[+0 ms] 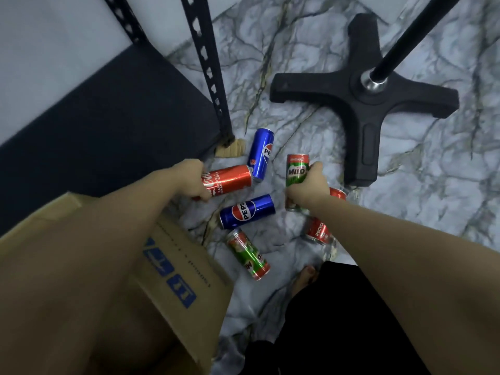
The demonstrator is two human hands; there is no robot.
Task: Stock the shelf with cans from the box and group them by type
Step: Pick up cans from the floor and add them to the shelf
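Dark shelf (89, 125) up and left of the fingers, cardboard box (173, 269) below the left forearm. Left hand (190, 180) curled round a red can (230, 180), long axis running left-right, far end pointing right. Right hand (308, 189) wrapped round a green Milo can (296, 170), upright, top pointing away. Between both sets of fingers, on the marble floor (405, 212): blue Pepsi can (247, 211) lying crosswise. Just beyond the left fingers: second Pepsi can (261, 154), lying lengthwise, pointing away.
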